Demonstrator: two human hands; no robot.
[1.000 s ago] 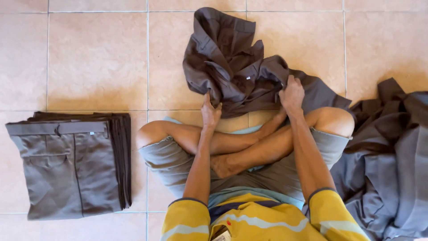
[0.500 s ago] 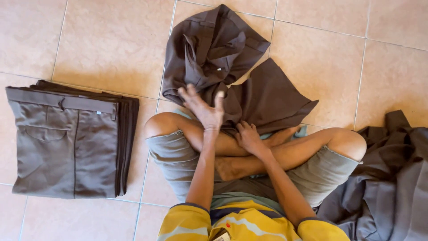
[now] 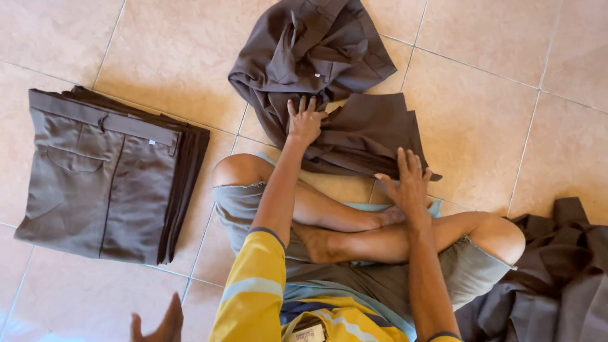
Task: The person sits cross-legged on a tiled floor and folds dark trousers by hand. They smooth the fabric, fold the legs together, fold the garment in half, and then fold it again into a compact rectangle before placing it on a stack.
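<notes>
I sit cross-legged on a tiled floor in a yellow striped shirt. A crumpled pair of dark brown trousers point(image 3: 329, 76) lies in front of my knees. My left hand point(image 3: 304, 120) rests flat on its middle, fingers spread. My right hand point(image 3: 408, 178) presses flat on the lower right part of the same cloth, near its edge. Neither hand grips the fabric.
A neat stack of folded brown trousers point(image 3: 107, 174) lies to my left. A heap of unfolded dark garments point(image 3: 551, 278) sits at my right knee. Another person's hand point(image 3: 161, 324) shows at the bottom edge. The floor is beige tile point(image 3: 494, 107).
The view has swung left. Both hands let go of the bunched cloth and moved down onto it, palms flat. The right hand went from my lap to the cloth's lower right.
</notes>
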